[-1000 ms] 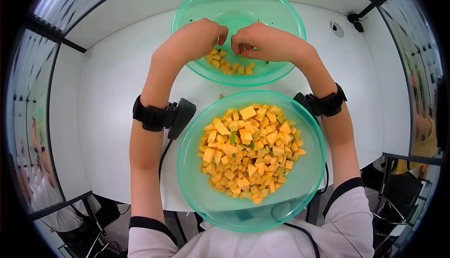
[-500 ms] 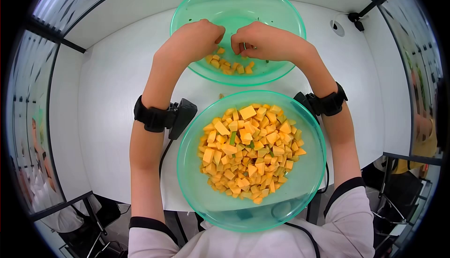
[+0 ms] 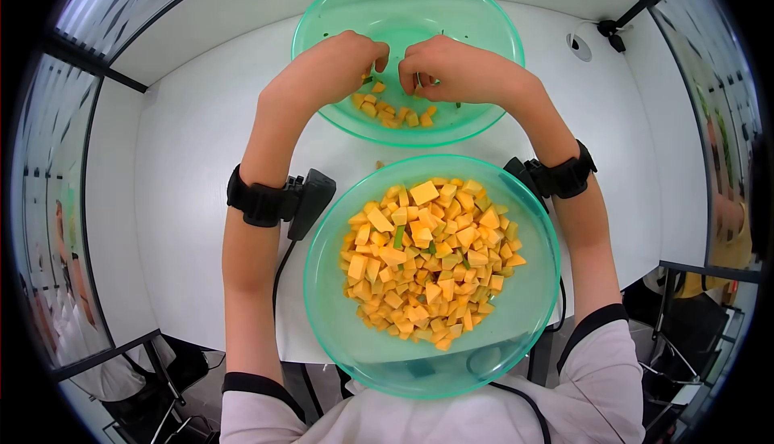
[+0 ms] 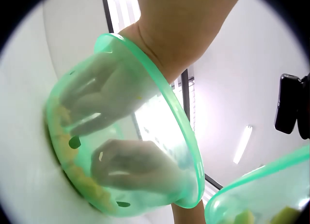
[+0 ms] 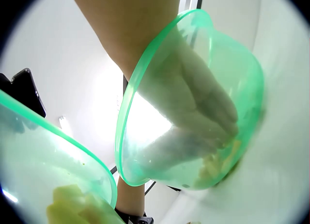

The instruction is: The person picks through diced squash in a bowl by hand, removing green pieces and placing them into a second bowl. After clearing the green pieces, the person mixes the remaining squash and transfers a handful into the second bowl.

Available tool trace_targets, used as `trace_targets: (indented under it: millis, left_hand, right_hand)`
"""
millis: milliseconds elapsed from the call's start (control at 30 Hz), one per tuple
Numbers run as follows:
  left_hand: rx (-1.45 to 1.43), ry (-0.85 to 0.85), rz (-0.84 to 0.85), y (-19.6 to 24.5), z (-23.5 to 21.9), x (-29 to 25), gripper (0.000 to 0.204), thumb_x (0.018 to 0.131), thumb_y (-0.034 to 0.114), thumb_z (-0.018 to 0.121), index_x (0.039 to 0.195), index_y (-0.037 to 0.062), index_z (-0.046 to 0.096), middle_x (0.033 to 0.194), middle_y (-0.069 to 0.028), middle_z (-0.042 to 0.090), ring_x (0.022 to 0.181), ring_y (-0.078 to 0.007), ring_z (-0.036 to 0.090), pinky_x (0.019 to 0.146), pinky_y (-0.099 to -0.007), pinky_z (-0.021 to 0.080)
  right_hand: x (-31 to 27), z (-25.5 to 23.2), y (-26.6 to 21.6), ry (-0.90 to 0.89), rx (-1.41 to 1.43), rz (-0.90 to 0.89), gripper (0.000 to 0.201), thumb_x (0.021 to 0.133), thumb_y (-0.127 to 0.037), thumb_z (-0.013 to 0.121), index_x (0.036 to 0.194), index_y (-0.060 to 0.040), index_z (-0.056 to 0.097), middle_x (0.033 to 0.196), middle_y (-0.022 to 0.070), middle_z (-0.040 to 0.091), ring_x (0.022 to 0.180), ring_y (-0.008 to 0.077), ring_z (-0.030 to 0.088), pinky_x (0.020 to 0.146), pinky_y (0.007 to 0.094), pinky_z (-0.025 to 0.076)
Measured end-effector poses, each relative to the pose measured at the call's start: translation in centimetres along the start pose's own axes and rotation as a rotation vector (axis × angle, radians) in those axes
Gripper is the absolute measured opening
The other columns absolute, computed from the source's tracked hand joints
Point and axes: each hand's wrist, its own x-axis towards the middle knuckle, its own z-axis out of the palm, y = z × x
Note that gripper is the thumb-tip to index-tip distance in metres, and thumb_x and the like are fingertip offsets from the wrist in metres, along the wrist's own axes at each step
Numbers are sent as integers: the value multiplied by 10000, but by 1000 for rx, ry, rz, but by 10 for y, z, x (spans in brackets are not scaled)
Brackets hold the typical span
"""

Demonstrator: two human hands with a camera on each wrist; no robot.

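Note:
My left hand (image 3: 334,65) reaches over the left rim of the far green translucent bowl (image 3: 492,121), fingers bent down near a few orange cubes, like diced pumpkin, and a dark green bit (image 3: 368,80). My right hand (image 3: 459,69) is in the same bowl from the right, its fingers curled inward, with its fingertips partly hidden under the knuckles. Between and below the hands, several orange cubes (image 3: 391,115) lie along the near side of the bottom. In the left wrist view, both hands show blurred through the bowl wall (image 4: 186,151); I cannot tell what the fingers pinch.
A second green bowl (image 3: 326,315), nearer me, holds a large heap of orange cubes (image 3: 427,258) with some green bits, and it overlaps the table's front edge. One small scrap (image 3: 380,165) lies on the white table (image 3: 193,202) between the bowls. White side walls enclose the table.
The left hand shifts slightly down and back up, and a green bit and a cube show again beside its fingers. The right hand stays nearly in place.

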Motion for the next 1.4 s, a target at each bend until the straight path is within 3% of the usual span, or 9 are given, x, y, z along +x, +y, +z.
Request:
trace_targets:
  millis: [400,567,667,800,900,1033,1133,1200,1400]
  left_hand:
    - [-70,-28,-60,4,-4,0,126,833,-8,538,925,0,623,788,-139,636,710,-289,576,661,-362,469]
    - [-38,-18,-29,-3,-1,0,140,807,5,544,912,-1,637,815,-148,634,720,-273,592,623,-342,472]
    - [-46,19,11,-7,2,1,159,810,-4,535,934,-6,634,848,-160,639,745,-294,600,637,-356,476]
    - [-36,56,47,-8,3,2,197,822,-23,513,975,-3,636,896,-161,646,795,-302,612,678,-364,491]
    - [-3,33,18,-2,-1,1,277,798,-84,522,1037,11,625,1044,-120,622,885,-305,613,734,-371,502]
    - [27,98,75,-3,2,0,366,759,-126,537,1094,6,603,1166,-80,565,938,-306,607,769,-382,511]
    - [36,135,76,-5,5,0,329,829,-76,540,1142,24,564,1221,-88,539,1025,-317,570,838,-393,478]
    - [36,184,112,-3,3,-1,451,759,-125,522,1184,24,558,1180,-104,552,953,-316,612,764,-394,517]
    - [14,25,-21,1,-2,2,313,813,-56,499,1078,50,629,1028,-121,650,896,-289,634,744,-363,520]
  right_hand:
    - [-6,-9,3,159,57,-63,106,770,11,609,864,-28,581,798,64,627,687,194,601,629,310,496]
    - [-21,-35,-14,210,96,-158,78,849,-108,648,896,-54,615,787,14,628,682,128,582,653,267,492]
    - [-37,-54,-31,84,254,-295,111,837,-103,669,915,-29,638,826,33,654,719,135,609,682,266,499]
    - [-53,-69,-51,-292,407,-444,138,799,-77,727,912,-21,671,855,47,681,782,170,649,693,273,505]
    - [-50,-61,-50,-396,482,-612,200,803,-101,738,983,-32,683,873,43,691,782,182,649,695,282,512]
    - [-50,-58,-55,-458,374,-496,235,814,-143,731,1013,-30,678,896,52,697,781,192,657,710,288,522]
    - [-50,-54,-47,-302,332,-398,239,818,-160,727,1015,-34,677,902,62,699,758,187,659,703,294,525]
    - [-49,-57,-45,-200,261,-367,239,846,-185,694,1022,-27,661,907,57,703,746,174,660,689,283,521]
    - [-41,-52,-23,-27,84,-76,194,883,-223,627,983,-58,646,846,29,697,759,157,660,695,290,517]
